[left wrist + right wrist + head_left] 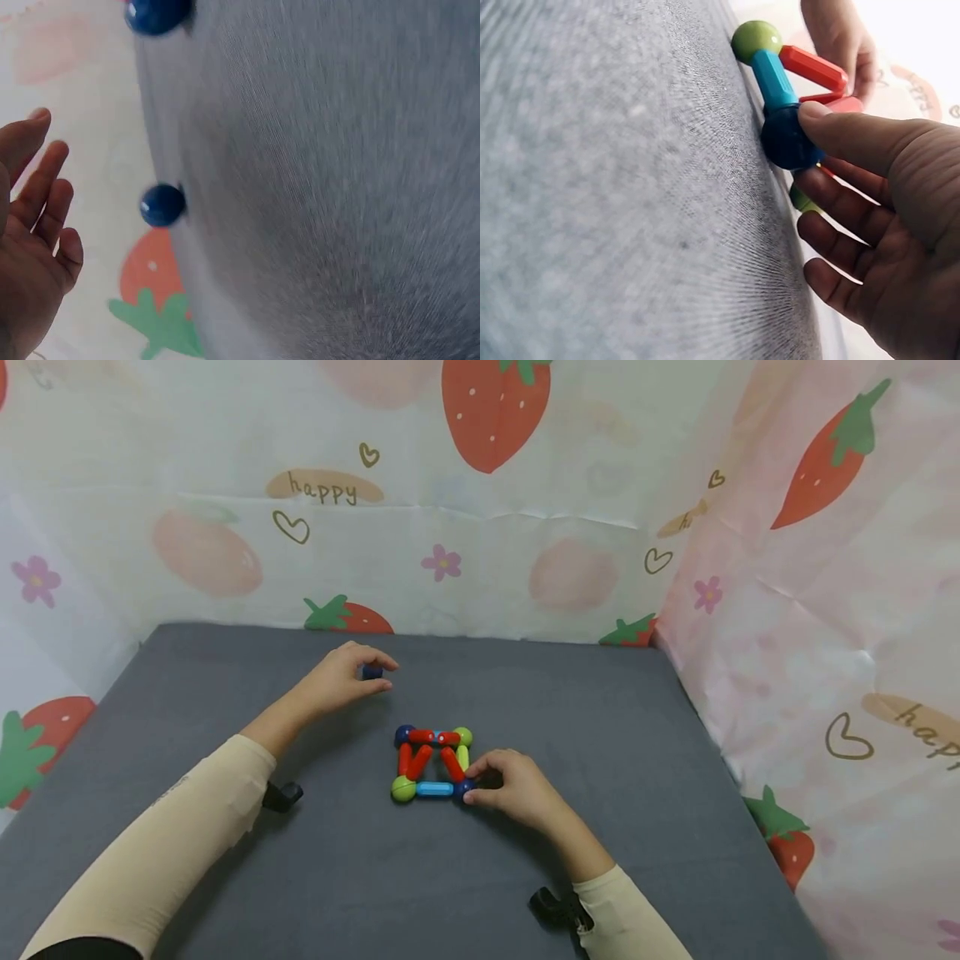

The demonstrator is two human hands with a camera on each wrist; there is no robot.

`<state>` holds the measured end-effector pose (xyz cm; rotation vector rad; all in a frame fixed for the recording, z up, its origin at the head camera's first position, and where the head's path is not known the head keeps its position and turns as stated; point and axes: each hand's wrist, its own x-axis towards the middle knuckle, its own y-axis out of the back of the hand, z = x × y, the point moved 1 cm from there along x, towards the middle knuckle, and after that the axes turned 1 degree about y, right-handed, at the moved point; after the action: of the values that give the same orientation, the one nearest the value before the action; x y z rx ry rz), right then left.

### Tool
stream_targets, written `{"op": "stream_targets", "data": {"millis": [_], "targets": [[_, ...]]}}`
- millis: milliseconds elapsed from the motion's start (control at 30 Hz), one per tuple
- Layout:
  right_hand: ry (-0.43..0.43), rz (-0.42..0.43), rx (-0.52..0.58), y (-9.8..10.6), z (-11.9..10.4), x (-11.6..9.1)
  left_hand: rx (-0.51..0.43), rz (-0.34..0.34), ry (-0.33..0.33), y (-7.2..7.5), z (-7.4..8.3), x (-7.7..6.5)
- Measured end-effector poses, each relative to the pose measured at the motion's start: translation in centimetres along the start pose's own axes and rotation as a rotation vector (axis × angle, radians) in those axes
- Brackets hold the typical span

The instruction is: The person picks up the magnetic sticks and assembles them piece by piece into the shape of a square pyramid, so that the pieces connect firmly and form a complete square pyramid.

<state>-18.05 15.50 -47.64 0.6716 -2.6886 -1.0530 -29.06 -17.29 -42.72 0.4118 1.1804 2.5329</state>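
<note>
A frame of magnetic rods and balls stands on the grey cloth, with red rods (418,763), a light blue rod (435,789), a yellow-green rod (462,757), green balls (403,789) and dark blue balls at its corners. Two red rods lean inward and up. My right hand (517,789) pinches the near right dark blue ball (789,139) between thumb and index finger, the other fingers loosely bent. Farther back, my left hand (345,677) is spread around a loose dark blue ball (163,205); the left wrist view shows fingers and ball apart.
Grey cloth (300,877) covers the table. Behind it and at the sides hang sheets (480,527) printed with strawberries. A black wrist mount (281,797) sits under the left forearm and another black mount (551,908) by the right wrist.
</note>
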Motion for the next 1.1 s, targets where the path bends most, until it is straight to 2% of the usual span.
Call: {"op": "stream_targets", "data": {"millis": [233, 500, 800, 967, 1100], "targets": [[0.003, 0.015, -0.002, -0.1, 0.2, 0.0, -0.012, 0.06, 0.108, -0.3, -3.6, 1.5], [-0.011, 0.016, 0.019, -0.1, 0.2, -0.1, -0.097, -0.004, 0.21, -0.9, -6.3, 1.9], [-0.01, 0.019, 0.011, 0.0, 0.1, -0.2, -0.162, -0.027, 0.268, -1.4, -7.0, 2.3], [-0.01, 0.017, 0.016, -0.1, 0.2, -0.1, -0.131, -0.033, 0.278, -1.5, -7.0, 2.5], [-0.016, 0.014, 0.023, -0.1, 0.2, 0.0, -0.118, -0.009, 0.302, -1.6, -6.9, 2.7]]}}
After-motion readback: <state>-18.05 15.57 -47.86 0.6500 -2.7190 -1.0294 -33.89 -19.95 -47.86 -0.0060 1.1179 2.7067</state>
